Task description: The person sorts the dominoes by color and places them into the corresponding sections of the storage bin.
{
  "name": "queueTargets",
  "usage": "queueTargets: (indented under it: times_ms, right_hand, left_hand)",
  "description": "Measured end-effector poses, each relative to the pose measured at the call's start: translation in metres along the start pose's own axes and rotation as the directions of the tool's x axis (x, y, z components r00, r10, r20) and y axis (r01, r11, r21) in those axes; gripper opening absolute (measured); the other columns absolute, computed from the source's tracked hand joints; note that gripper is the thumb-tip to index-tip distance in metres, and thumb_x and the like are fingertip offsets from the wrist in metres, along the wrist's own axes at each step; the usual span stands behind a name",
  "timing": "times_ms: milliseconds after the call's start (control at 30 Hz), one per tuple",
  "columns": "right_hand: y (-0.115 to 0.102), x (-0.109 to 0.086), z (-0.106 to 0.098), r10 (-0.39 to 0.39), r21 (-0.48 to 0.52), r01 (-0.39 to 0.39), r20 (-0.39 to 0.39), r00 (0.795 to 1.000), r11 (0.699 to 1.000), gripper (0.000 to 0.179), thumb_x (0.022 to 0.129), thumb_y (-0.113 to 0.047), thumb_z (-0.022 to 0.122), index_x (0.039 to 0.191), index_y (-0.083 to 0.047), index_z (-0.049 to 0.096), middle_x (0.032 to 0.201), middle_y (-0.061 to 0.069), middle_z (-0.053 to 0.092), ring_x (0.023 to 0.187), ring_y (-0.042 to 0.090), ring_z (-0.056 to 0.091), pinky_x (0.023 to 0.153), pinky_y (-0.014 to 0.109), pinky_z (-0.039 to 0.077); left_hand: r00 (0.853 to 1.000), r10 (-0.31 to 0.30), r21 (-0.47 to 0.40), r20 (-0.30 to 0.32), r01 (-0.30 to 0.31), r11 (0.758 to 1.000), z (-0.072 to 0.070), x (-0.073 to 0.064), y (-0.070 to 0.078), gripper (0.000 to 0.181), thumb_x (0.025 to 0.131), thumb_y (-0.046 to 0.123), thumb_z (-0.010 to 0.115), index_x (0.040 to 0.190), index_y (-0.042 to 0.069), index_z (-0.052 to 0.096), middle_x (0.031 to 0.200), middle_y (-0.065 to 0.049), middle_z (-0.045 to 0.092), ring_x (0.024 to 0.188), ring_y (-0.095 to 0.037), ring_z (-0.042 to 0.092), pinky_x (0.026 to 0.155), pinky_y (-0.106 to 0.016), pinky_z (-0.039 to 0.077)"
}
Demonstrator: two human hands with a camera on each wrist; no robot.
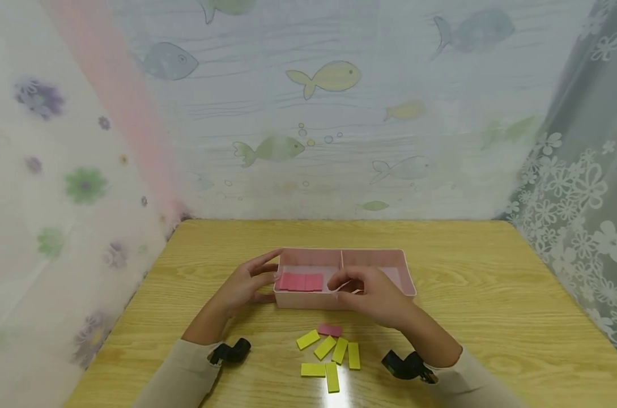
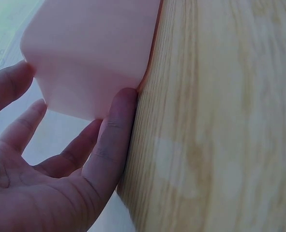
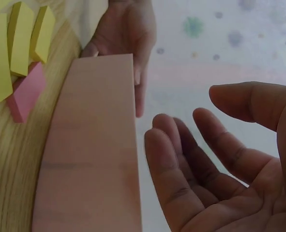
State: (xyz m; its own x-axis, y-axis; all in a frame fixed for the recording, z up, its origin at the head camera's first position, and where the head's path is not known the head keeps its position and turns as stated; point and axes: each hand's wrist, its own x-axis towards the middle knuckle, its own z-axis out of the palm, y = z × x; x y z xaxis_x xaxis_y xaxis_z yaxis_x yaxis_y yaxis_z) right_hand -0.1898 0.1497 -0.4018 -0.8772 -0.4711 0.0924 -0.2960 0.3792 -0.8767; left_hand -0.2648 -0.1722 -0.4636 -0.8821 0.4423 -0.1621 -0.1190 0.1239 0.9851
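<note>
We judge the step in hand to be filling the pale pink, 2-compartment plastic tray (image 1: 313, 301) on the wood-grain table (image 1: 466, 255), with a row of flat, rectangular pink blocks (image 1: 300, 281) already lying along the near wall of its left compartment. Our left hand (image 1: 241, 288) has its fingers spread, fingertips touching the tray's left end as if to steady it. Our right hand (image 1: 373, 294) hangs over the near wall by the divider (image 1: 341, 258), fingers loosely curved, thumb apart from them, with nothing pinched between.

1 loose, rectangular pink block (image 1: 330, 330) lies in front of the tray, near 6 flat, rectangular yellow blocks (image 1: 313, 370). If the pink row is to be completed, we think the next move calls for our right hand to come back over the near wall and pinch that loose block without nudging its yellow neighbours, while our left hand keeps the tray from sliding.
</note>
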Motion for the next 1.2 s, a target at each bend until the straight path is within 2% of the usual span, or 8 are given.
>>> queueTargets:
  times_ms: [200,400,667,867,1033,1200]
  right_hand:
    - [0.007,0.001,0.003,-0.052,-0.007,0.052,0.028,0.998,0.999,0.013,0.097,-0.012,0.071,0.109,-0.011,0.076,0.107,0.003,0.074,0.097,0.018,0.07,0.082,0.029,0.06]
    - [0.009,-0.002,0.009,0.005,-0.053,-0.002,0.055,0.998,0.999,0.013,0.096,-0.016,0.075,0.108,-0.012,0.076,0.104,0.001,0.076,0.094,0.014,0.071,0.083,0.029,0.06]
    - [0.012,-0.007,0.017,0.026,-0.172,-0.016,0.055,0.998,0.985,0.014,0.092,-0.013,0.078,0.106,-0.008,0.076,0.101,0.004,0.077,0.091,0.013,0.072,0.08,0.022,0.059]
    - [0.018,-0.009,0.023,0.063,-0.2,-0.045,0.082,0.995,0.979,0.019,0.091,-0.016,0.08,0.108,-0.008,0.077,0.101,0.002,0.077,0.091,0.012,0.072,0.078,0.024,0.059]
    - [0.023,-0.008,0.028,0.066,-0.234,-0.042,0.096,0.993,0.971,0.026,0.089,-0.028,0.084,0.107,-0.01,0.079,0.101,-0.001,0.078,0.088,0.008,0.071,0.076,0.022,0.059]
    - [0.028,-0.007,0.032,0.041,-0.282,-0.011,0.101,0.994,0.959,0.021,0.089,-0.027,0.084,0.104,-0.012,0.079,0.097,-0.005,0.077,0.087,0.007,0.07,0.076,0.026,0.059]
  left_hand:
    - [1.0,-0.006,0.004,-0.004,0.006,1.0,0.002,0.001,0.002,0.056,0.108,0.019,0.058,0.158,0.038,0.041,0.16,-0.017,0.042,0.142,-0.039,0.05,0.095,-0.053,0.059]
    - [1.0,-0.017,0.004,-0.024,0.017,1.0,0.001,0.0,0.001,0.056,0.106,0.022,0.061,0.156,0.041,0.044,0.159,-0.014,0.044,0.141,-0.036,0.051,0.095,-0.051,0.059]
    - [1.0,0.006,0.0,-0.004,-0.006,1.0,0.0,0.002,-0.002,0.057,0.107,0.021,0.06,0.158,0.038,0.042,0.159,-0.015,0.044,0.141,-0.038,0.051,0.094,-0.052,0.06]
    - [1.0,0.007,0.004,-0.013,-0.007,1.0,0.0,0.001,-0.001,0.056,0.107,0.021,0.06,0.157,0.04,0.043,0.158,-0.016,0.044,0.141,-0.039,0.05,0.093,-0.053,0.06]
    - [1.0,0.007,0.003,-0.02,-0.006,1.0,0.0,0.001,-0.001,0.055,0.107,0.02,0.059,0.156,0.04,0.044,0.158,-0.016,0.043,0.14,-0.039,0.051,0.093,-0.052,0.06]
    - [1.0,0.005,-0.018,-0.013,-0.006,1.0,0.002,0.0,0.0,0.056,0.107,0.019,0.059,0.157,0.038,0.043,0.158,-0.018,0.043,0.139,-0.039,0.053,0.093,-0.053,0.06]
